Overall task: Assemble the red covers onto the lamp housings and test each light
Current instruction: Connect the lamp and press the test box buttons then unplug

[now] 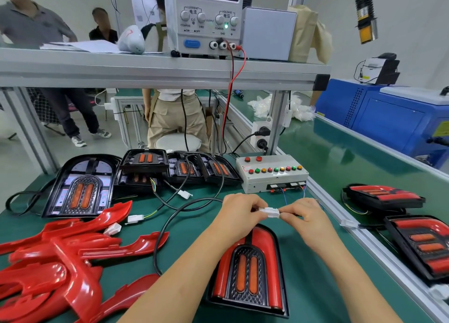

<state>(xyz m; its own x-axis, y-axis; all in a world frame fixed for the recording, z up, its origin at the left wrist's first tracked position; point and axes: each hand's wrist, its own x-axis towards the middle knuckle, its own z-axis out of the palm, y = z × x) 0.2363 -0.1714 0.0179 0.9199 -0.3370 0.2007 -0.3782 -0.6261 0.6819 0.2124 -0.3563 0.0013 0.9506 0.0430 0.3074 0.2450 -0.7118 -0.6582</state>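
Your covered lamp (247,271) lies low in the centre, cover on. Above it your left hand (239,213) and right hand (303,215) each pinch a half of the white connector (269,212), likely mating it to the test box (272,173) for lighting.

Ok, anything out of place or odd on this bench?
Only untidiness: the uncovered black lamp housings at the back overlap, one perched tilted on another, and the loose glossy red plastic covers lie in a tangled heap at left. No damage or spill visible.
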